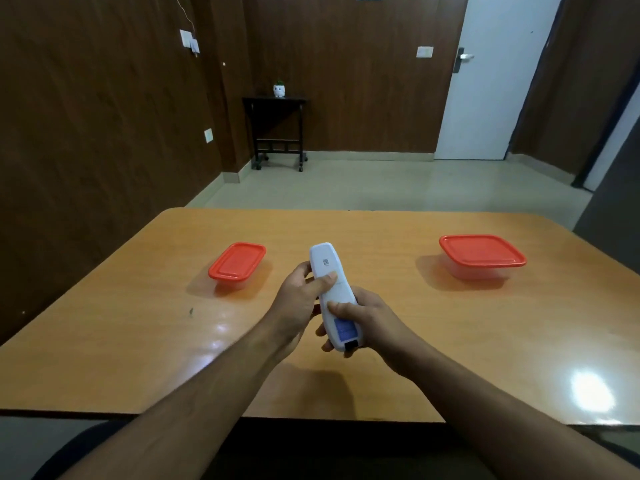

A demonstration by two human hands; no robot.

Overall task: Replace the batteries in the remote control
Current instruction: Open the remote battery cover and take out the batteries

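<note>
You hold the white remote control [331, 294] above the bench [398, 341], back side up, both hands gripping it: left hand [301, 299] and right hand [370, 323]. Next, probably slide the battery cover off (it seems only partly opened).

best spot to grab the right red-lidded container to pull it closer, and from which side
Judging by its pose, take the right container by its short ends, coming from above with the fingers reaching down under the overhanging red lid rim. It sits flat and closed on the table, long side across the view, with nothing beside it. Both the left hand and right hand hold the remote, so one must let go first.
</note>
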